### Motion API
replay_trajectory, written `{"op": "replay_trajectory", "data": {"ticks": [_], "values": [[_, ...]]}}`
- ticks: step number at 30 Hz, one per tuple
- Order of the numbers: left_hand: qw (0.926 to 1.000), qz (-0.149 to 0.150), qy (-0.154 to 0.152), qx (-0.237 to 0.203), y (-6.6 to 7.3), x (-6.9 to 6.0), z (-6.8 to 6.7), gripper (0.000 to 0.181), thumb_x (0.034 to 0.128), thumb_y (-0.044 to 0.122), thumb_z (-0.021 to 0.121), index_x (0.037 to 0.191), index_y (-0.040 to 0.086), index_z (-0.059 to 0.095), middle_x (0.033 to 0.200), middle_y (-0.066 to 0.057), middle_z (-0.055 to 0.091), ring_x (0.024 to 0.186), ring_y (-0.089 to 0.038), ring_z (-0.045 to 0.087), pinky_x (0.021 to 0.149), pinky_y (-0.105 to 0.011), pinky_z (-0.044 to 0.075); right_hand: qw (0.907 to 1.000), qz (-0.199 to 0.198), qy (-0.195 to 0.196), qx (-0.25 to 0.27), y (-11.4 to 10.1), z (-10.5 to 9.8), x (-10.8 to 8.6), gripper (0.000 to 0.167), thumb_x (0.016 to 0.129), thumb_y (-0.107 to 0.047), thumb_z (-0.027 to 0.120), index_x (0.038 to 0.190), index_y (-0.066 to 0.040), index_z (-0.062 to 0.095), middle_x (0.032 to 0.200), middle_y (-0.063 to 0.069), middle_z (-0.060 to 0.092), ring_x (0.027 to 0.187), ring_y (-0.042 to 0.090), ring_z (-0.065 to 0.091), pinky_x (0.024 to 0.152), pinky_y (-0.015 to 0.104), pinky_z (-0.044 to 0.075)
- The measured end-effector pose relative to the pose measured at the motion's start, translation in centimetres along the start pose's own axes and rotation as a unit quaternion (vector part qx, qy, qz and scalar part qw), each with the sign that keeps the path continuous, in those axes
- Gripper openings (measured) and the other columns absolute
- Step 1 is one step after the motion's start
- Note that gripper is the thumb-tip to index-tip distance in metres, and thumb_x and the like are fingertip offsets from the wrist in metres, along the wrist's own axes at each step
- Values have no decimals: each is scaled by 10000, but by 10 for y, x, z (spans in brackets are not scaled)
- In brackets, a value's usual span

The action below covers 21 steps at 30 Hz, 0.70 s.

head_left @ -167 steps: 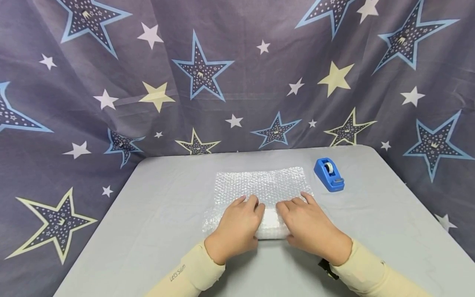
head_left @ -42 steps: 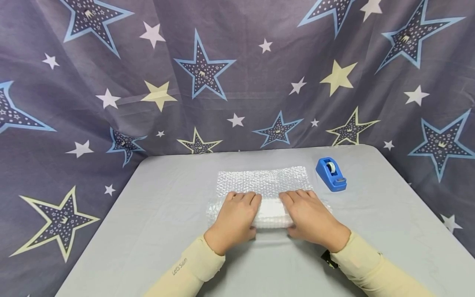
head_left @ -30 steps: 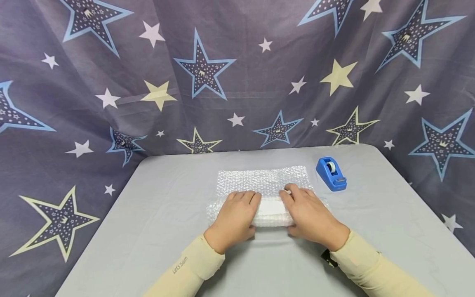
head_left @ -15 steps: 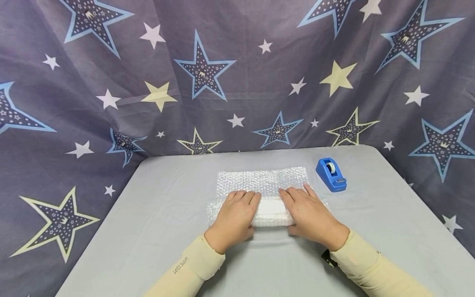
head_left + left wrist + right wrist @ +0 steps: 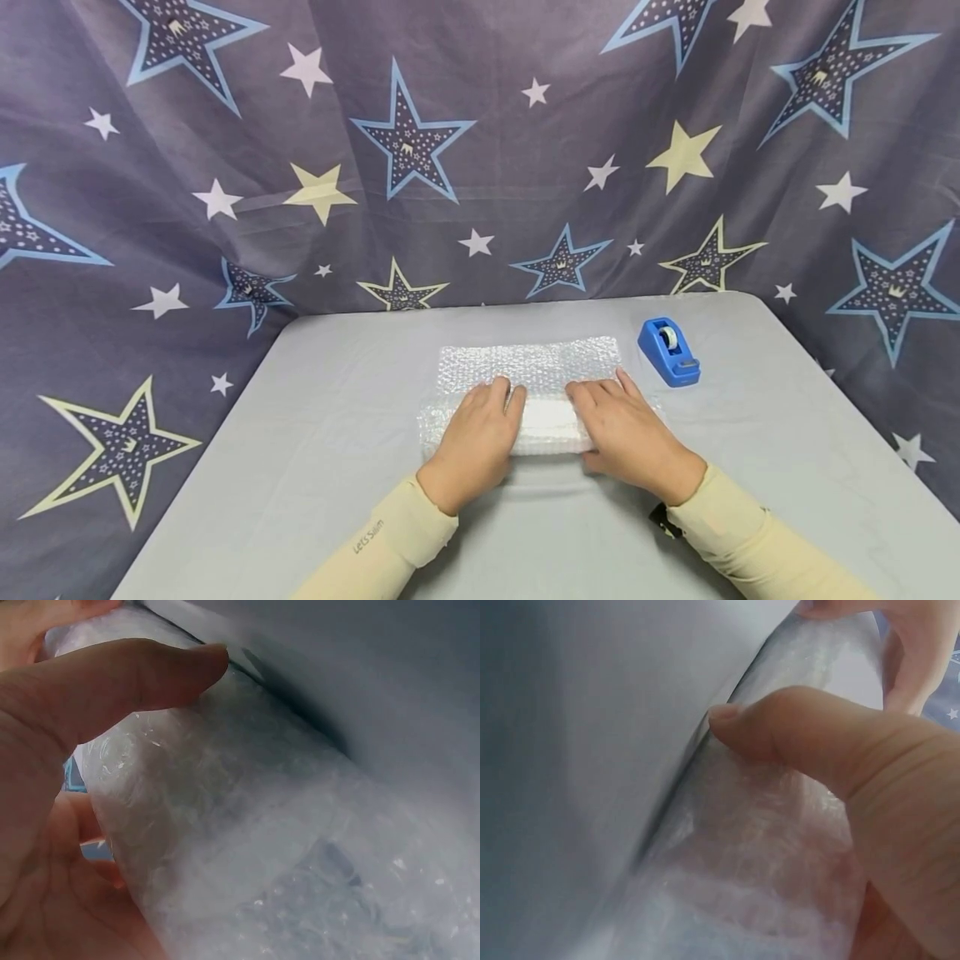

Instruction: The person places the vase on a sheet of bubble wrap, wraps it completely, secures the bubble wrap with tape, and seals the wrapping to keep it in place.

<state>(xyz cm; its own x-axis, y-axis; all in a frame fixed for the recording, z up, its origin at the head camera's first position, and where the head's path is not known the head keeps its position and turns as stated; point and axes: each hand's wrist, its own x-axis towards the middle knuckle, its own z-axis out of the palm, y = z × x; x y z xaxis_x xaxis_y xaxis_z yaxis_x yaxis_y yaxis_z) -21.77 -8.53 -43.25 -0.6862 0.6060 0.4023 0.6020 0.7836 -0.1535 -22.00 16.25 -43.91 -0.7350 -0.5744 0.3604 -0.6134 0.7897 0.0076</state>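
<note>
A thick roll of bubble wrap (image 5: 551, 423) lies crosswise on the table, and something white shows through its middle. What is wrapped inside I cannot tell. Beyond the roll, the flat part of the bubble wrap sheet (image 5: 525, 367) stretches away. My left hand (image 5: 480, 433) grips the roll's left half, thumb on the near side and fingers over the top. On the right half my right hand (image 5: 628, 432) holds it the same way. Both wrist views show a thumb pressed along the wrap (image 5: 225, 802) close to the tabletop, with the other hand further along the roll (image 5: 780, 825).
A blue tape dispenser (image 5: 669, 353) with a roll of tape stands at the back right, beyond the right hand. The grey-covered table (image 5: 337, 400) ends at a star-patterned curtain (image 5: 487, 150) behind it.
Since the earliest frame the roll has moved away from me and the flat sheet has become shorter. Lately the hands have shifted only slightly, with some left fingers now raised a little.
</note>
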Motion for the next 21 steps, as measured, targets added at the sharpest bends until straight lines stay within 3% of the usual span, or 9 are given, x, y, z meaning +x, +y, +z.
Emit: {"op": "replay_trajectory", "data": {"ticks": [6, 12, 21], "values": [[9996, 24, -198, 215, 1, 1, -2, 799, 643, 53, 786, 1397, -28, 535, 1104, -93, 563, 1039, -282, 645, 1089, -492, 470, 10000, 33, -54, 25, -2, -1, 1, 987, 576, -339, 991, 1387, -53, 506, 1304, 110, 650, 1228, 347, 599, 1144, 701, 315], [9993, 64, -201, 298, 1, 0, -3, 734, 667, 51, 764, 1360, -20, 532, 1094, -93, 559, 1075, -304, 635, 1093, -504, 450, 9999, 98, -84, 29, -2, 0, 1, 976, 581, -340, 982, 1390, -45, 524, 1326, 115, 644, 1247, 339, 591, 1153, 700, 303], [9989, 36, -172, 441, 0, 1, -3, 643, 713, 47, 721, 1328, -6, 540, 1119, -106, 584, 1128, -321, 599, 1070, -480, 443, 9997, -49, 236, -35, 0, 1, 2, 950, 544, -337, 988, 1333, -33, 554, 1265, 128, 559, 1144, 360, 560, 1107, 640, 383]]}}
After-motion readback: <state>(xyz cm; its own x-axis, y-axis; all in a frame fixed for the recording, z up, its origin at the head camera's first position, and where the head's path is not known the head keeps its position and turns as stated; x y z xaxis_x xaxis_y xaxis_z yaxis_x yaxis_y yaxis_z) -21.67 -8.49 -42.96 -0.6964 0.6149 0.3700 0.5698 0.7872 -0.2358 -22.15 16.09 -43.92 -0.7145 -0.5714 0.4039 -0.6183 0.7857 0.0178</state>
